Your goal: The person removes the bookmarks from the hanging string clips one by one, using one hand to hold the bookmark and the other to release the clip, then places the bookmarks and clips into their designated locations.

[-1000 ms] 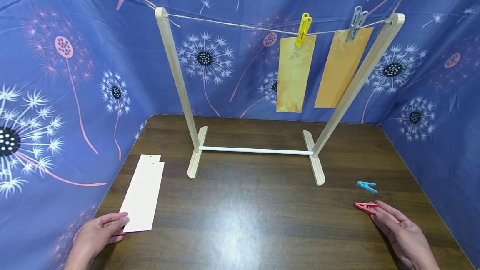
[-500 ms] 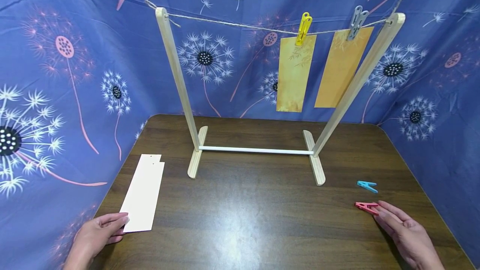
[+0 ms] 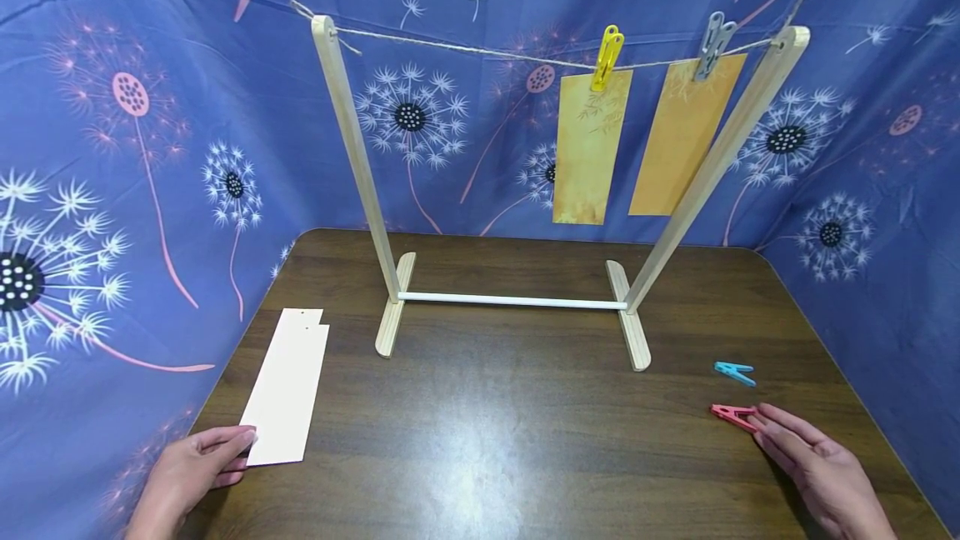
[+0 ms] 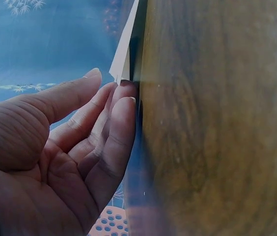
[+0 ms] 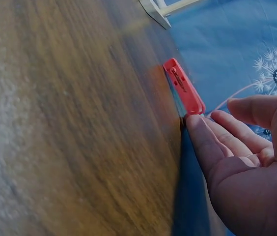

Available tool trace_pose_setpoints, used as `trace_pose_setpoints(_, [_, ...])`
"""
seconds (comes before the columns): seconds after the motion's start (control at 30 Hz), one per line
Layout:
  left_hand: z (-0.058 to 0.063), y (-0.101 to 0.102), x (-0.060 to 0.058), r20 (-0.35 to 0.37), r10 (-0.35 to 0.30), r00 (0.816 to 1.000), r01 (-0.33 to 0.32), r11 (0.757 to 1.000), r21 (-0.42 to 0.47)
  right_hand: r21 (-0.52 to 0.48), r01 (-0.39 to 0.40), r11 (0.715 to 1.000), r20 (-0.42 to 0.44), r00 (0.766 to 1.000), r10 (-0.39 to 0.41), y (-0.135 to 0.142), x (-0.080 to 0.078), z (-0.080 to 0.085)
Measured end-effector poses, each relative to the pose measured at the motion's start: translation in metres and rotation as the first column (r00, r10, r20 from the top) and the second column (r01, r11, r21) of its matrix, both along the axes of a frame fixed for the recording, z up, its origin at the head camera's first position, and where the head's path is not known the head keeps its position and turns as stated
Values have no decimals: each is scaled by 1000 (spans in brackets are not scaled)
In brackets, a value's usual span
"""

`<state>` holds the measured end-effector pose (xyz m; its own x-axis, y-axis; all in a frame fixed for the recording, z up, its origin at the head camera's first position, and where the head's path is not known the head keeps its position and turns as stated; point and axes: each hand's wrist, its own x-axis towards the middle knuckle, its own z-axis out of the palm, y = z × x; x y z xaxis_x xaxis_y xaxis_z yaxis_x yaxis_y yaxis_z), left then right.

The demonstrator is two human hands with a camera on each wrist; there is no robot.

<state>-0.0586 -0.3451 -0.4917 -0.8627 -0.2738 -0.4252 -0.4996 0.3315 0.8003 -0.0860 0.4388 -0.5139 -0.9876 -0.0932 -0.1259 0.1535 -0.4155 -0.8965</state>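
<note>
My left hand is resting loosely at the near corner of the white cards; my right is touching the red clothespin on the table (thumbs apart, neither pinching). I'm seemingly picking up, which is calling for closing thumbs.

The right hand, thumb spread from the fingers, has a fingertip right at one end of a red peg. The peg rests on the tabletop; beyond are a stand and blue flowered cloth.
</note>
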Motion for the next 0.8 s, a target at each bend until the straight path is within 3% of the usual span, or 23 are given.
trace_pose_setpoints(0.4, [4,2,-1,-5,11,1000,-11,1000,14,12,-41,999,2,999,41,3,-2,6])
trace_pose_setpoints(0.6, [3,4,-2,-44,-13,999,13,1000,3,153,-30,988,-36,999,36,12,-8,14])
trace_pose_setpoints(0.8, [6,4,-7,-101,-52,994,52,999,-2,291,61,955,-108,994,-31,21,-19,29])
